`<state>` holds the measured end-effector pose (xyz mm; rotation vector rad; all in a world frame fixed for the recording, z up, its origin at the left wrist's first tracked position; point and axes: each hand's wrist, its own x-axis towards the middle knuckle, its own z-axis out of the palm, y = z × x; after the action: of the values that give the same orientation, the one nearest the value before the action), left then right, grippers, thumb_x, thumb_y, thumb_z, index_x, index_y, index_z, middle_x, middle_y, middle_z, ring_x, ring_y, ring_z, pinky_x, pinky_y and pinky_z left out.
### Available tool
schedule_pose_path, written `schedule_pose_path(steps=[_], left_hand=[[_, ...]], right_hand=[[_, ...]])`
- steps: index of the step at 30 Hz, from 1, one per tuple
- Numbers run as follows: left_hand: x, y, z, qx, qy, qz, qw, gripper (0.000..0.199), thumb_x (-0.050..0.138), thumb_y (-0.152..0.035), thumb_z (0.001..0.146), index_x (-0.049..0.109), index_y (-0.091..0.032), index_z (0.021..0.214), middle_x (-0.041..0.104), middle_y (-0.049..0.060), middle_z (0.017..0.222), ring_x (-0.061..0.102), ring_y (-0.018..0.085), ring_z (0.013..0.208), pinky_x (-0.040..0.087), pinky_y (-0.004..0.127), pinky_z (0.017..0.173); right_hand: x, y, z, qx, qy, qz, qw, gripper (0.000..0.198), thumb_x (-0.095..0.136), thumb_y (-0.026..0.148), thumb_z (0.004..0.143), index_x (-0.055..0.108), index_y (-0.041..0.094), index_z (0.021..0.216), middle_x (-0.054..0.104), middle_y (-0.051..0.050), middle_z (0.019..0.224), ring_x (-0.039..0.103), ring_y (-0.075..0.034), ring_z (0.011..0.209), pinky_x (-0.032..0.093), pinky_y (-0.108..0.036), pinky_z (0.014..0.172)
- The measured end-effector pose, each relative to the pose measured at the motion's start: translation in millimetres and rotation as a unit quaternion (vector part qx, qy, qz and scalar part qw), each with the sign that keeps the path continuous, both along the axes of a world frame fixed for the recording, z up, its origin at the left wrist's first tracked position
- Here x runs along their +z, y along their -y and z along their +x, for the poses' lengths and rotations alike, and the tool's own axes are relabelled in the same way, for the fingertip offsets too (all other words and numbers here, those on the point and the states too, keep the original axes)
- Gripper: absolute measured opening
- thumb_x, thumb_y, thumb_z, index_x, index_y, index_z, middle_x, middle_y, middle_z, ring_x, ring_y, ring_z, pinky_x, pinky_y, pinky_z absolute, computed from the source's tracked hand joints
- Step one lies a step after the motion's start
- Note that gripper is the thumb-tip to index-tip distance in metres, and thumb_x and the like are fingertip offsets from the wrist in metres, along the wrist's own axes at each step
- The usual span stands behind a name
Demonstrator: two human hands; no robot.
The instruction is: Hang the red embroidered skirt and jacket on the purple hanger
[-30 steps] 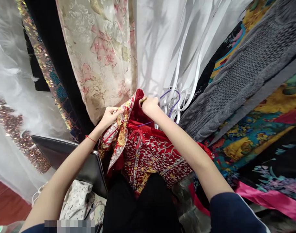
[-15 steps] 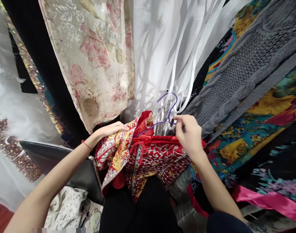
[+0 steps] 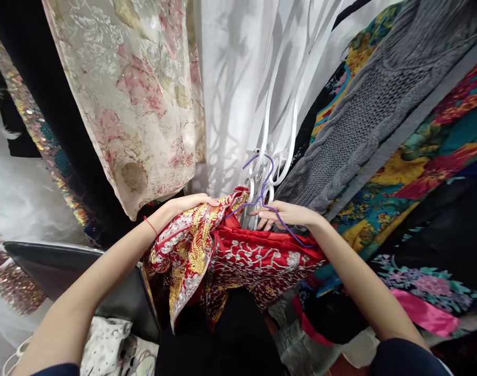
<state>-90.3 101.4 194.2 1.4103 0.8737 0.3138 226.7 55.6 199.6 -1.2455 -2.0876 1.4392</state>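
Note:
A red jacket (image 3: 191,245) with gold and silver embroidery lies across my lap, its collar and red lining facing up. My left hand (image 3: 197,201) grips it at the shoulder on the left, fingertips pressed onto the cloth. One arm of a purple hanger (image 3: 266,180) runs into the jacket on that side; its other arm slopes down to the right over the red lining edge, outside the cloth. My right hand (image 3: 287,213) reaches behind that bare arm from the right, fingers stretched to the left just under the hanger's neck. Whether they touch the hanger is unclear.
A white scrolled metal frame (image 3: 289,151) stands behind the hanger. Floral cream fabric (image 3: 144,94) hangs at left, a grey knit garment (image 3: 348,120) and printed clothes (image 3: 403,167) at right. A black chair back (image 3: 66,271) and spotted white cloth (image 3: 105,339) are lower left.
My right hand has gone from closed fingers beside the hanger's neck to stretched fingers behind it. The hanger's right arm now shows over the jacket. My left hand still holds the jacket.

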Motion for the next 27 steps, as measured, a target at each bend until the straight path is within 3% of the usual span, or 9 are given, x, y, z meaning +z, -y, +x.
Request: schedule_pose_path(steps=[2, 5, 9, 14, 18, 22, 24, 27], left_hand=[[-6.3, 2, -1, -0.01, 0.017, -0.152, 0.988, 0.034, 0.072, -0.042, 0.071, 0.076, -0.012, 0.087, 0.079, 0.008, 0.084, 0.071, 0.021, 0.069, 0.058, 0.034, 0.075], [-16.1, 7, -4, 0.002, 0.061, -0.23, 0.971, 0.033, 0.07, -0.038, 0.076, 0.076, -0.013, 0.097, 0.08, 0.007, 0.09, 0.073, 0.021, 0.075, 0.058, 0.035, 0.082], [-21.7, 13, -1, 0.043, 0.101, -0.211, 0.971, 0.029, 0.068, -0.035, 0.079, 0.075, -0.011, 0.096, 0.08, 0.008, 0.088, 0.072, 0.02, 0.073, 0.057, 0.033, 0.081], [-19.8, 21, 6, 0.064, 0.114, -0.183, 0.974, 0.028, 0.068, -0.033, 0.081, 0.075, -0.01, 0.096, 0.079, 0.008, 0.085, 0.071, 0.018, 0.069, 0.056, 0.032, 0.079], [-18.0, 25, 7, 0.073, 0.114, -0.144, 0.98, 0.027, 0.07, -0.035, 0.08, 0.076, -0.012, 0.092, 0.079, 0.008, 0.085, 0.071, 0.018, 0.068, 0.057, 0.031, 0.077], [-17.1, 19, 6, 0.056, 0.101, -0.094, 0.989, 0.028, 0.074, -0.037, 0.075, 0.077, -0.014, 0.091, 0.08, 0.009, 0.09, 0.071, 0.02, 0.072, 0.058, 0.034, 0.076], [-17.4, 15, 3, 0.052, 0.089, -0.054, 0.993, 0.032, 0.077, -0.04, 0.072, 0.077, -0.014, 0.09, 0.08, 0.01, 0.089, 0.071, 0.021, 0.071, 0.058, 0.034, 0.074], [-17.4, 9, -6, 0.072, 0.067, -0.01, 0.995, 0.036, 0.08, -0.045, 0.068, 0.078, -0.014, 0.087, 0.079, 0.01, 0.085, 0.07, 0.021, 0.069, 0.057, 0.034, 0.07]], right_hand=[[-10, -2, -5, -0.007, -0.038, -0.043, 0.998, 0.068, 0.064, 0.068, 0.083, 0.072, 0.01, 0.117, 0.079, -0.016, 0.092, 0.076, -0.022, 0.083, 0.049, -0.017, 0.044], [-20, -3, -10, 0.013, -0.108, -0.124, 0.986, 0.061, 0.068, 0.059, 0.086, 0.067, 0.012, 0.125, 0.078, -0.015, 0.106, 0.075, -0.019, 0.093, 0.057, -0.018, 0.061], [-24, -4, -15, 0.044, -0.137, -0.175, 0.974, 0.041, 0.068, 0.04, 0.091, 0.068, 0.012, 0.121, 0.078, -0.012, 0.107, 0.074, -0.013, 0.09, 0.057, -0.019, 0.078], [-30, -9, -17, 0.055, -0.152, -0.221, 0.962, 0.047, 0.052, 0.043, 0.1, 0.059, 0.014, 0.135, 0.078, -0.013, 0.109, 0.075, -0.015, 0.089, 0.057, -0.024, 0.078], [-34, -12, -24, 0.034, -0.162, -0.266, 0.95, 0.046, 0.056, 0.049, 0.096, 0.069, 0.012, 0.12, 0.077, -0.015, 0.112, 0.075, -0.018, 0.096, 0.057, -0.031, 0.09], [-33, -12, -31, 0.033, -0.149, -0.2, 0.968, 0.047, 0.089, 0.036, 0.067, 0.075, 0.016, 0.107, 0.078, -0.008, 0.11, 0.072, -0.014, 0.101, 0.053, -0.024, 0.096], [-33, -13, -31, 0.017, -0.101, -0.153, 0.983, 0.051, 0.093, 0.036, 0.057, 0.076, 0.016, 0.101, 0.079, -0.005, 0.097, 0.072, -0.013, 0.088, 0.055, -0.024, 0.087], [-33, -14, -25, -0.005, -0.025, -0.095, 0.995, 0.046, 0.092, 0.045, 0.055, 0.078, 0.015, 0.087, 0.076, 0.0, 0.075, 0.066, -0.011, 0.067, 0.053, -0.024, 0.071]])
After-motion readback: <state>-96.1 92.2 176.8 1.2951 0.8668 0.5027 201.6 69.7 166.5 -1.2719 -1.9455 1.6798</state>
